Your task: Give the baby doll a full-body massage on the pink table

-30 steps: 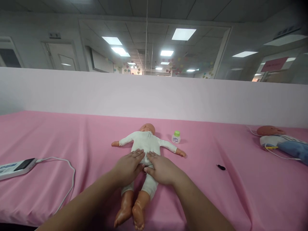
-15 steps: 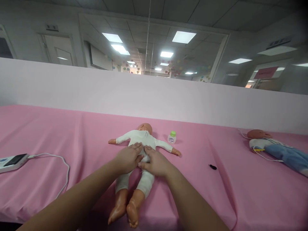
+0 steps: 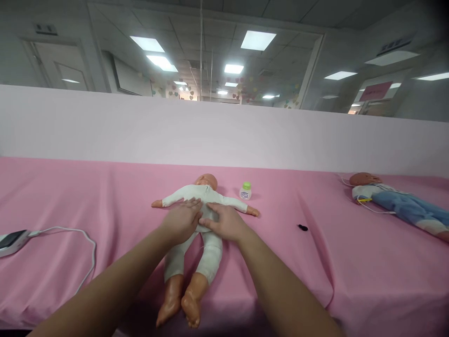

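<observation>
A baby doll (image 3: 196, 194) in a white suit lies on the pink sheet (image 3: 105, 206), head away from me, arms spread, bare feet toward the near edge. My left hand (image 3: 182, 220) lies flat on the doll's torso with its fingers stretched out. Beside it, my right hand (image 3: 224, 222) rests flat on the torso too, fingers extended and nearly touching the left hand's. Neither hand holds anything.
A small white bottle with a green cap (image 3: 245, 191) stands right of the doll's head. A small black item (image 3: 302, 228) lies farther right. A second doll in blue trousers (image 3: 396, 203) with wires lies at far right. A white device with cable (image 3: 10, 239) sits at left.
Both hands have slid up the doll's torso, from the hips toward the chest. The camera has turned a little to the right, showing more of the second doll.
</observation>
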Demonstrator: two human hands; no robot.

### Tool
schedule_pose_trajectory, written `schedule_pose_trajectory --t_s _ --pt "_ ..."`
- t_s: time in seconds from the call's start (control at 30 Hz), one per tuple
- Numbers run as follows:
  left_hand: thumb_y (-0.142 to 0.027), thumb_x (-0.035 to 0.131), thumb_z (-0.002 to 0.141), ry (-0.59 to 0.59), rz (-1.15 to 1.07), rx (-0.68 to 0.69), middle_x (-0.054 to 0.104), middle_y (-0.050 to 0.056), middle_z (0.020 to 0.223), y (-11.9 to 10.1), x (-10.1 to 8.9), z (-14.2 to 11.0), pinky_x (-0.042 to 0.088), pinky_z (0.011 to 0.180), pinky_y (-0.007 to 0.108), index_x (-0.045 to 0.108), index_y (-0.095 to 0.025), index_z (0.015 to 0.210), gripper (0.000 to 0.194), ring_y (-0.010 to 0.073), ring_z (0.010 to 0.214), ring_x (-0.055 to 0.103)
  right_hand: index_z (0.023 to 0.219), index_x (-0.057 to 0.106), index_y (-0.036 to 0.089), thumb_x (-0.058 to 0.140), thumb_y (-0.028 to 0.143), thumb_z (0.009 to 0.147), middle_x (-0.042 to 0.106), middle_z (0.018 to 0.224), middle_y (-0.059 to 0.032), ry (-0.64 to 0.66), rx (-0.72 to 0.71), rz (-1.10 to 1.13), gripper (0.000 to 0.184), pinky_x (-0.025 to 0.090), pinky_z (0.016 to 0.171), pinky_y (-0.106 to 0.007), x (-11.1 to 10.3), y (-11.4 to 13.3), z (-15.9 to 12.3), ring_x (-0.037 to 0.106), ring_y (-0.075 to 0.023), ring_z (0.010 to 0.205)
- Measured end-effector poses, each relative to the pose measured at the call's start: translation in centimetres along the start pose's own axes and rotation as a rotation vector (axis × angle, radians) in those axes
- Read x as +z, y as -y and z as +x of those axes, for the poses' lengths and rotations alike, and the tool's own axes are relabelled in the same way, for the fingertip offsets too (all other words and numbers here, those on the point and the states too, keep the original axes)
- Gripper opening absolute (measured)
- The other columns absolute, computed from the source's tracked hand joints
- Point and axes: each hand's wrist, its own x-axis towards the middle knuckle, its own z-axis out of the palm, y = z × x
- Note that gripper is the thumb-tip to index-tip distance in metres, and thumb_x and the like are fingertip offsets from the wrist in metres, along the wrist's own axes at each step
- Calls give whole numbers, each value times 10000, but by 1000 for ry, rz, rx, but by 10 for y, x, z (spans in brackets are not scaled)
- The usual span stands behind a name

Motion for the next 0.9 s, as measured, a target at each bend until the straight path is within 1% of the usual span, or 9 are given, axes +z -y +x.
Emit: schedule_pose_trajectory --t_s 0.13,0.23,0.4,0.47,0.57,0.63,0.7,0.8,0.9 --pt "-325 301 1042 35 -10 1 442 186 1624 9 11 14 268 1273 501 469 -46 1561 613 300 1536 374 1603 424 176 567 713 940 399 1662 -132 32 30 -17 866 283 1270 -455 13 -15 10 349 -313 1559" --pt "-388 305 1051 58 -42 6 483 172 1603 11 24 13 315 1259 469 520 -97 1543 611 314 1519 403 1605 424 193 466 688 1003 393 1665 -106 94 54 -20 780 268 1276 -457 20 -19 15 329 -302 1569" --pt "-481 319 1048 33 -91 -6 561 164 1539 6 22 2 394 1218 490 585 -164 1507 618 365 1456 483 1468 620 246 478 643 1017 609 1507 -89 43 56 -29 617 404 1175 -458 19 -16 13 535 -327 1429" --pt "-467 340 1037 35 -75 -39 550 173 1547 5 12 2 403 1206 512 565 -129 1517 629 373 1433 509 1366 703 277 509 631 1010 713 1374 -68 0 63 -6 538 471 1100 -431 16 -15 12 631 -313 1316" --pt "-456 371 1019 5 -31 -77 446 177 1625 12 1 7 339 1242 523 462 -69 1578 686 360 1505 416 1302 737 280 509 582 1022 764 1273 -51 -124 81 4 471 507 1059 -399 15 -16 15 688 -275 1217" --pt "-456 366 1021 -7 -27 -58 369 160 1669 18 0 13 279 1273 504 403 -64 1609 708 330 1557 324 1375 688 241 517 536 1023 722 1356 -66 -217 101 -8 491 481 1117 -394 17 -19 20 654 -265 1284" --pt "-447 359 1026 -8 -47 -52 340 151 1682 24 4 19 256 1284 483 385 -67 1619 704 310 1567 304 1483 590 186 538 493 1014 615 1501 -91 -240 102 -27 563 407 1206 -394 21 -23 25 554 -262 1416" --pt "-370 375 1020 7 -81 -77 333 180 1677 26 17 22 257 1284 457 388 -39 1609 676 309 1557 326 1561 486 131 525 467 1011 486 1607 -116 -139 112 -63 645 324 1267 -411 27 -29 31 438 -274 1512" --pt "-332 390 1008 32 -97 -88 329 202 1676 22 26 17 291 1269 442 400 -30 1599 664 322 1552 331 1546 509 118 500 481 1011 512 1584 -132 -59 145 -101 647 349 1248 -437 29 -28 30 464 -301 1493"
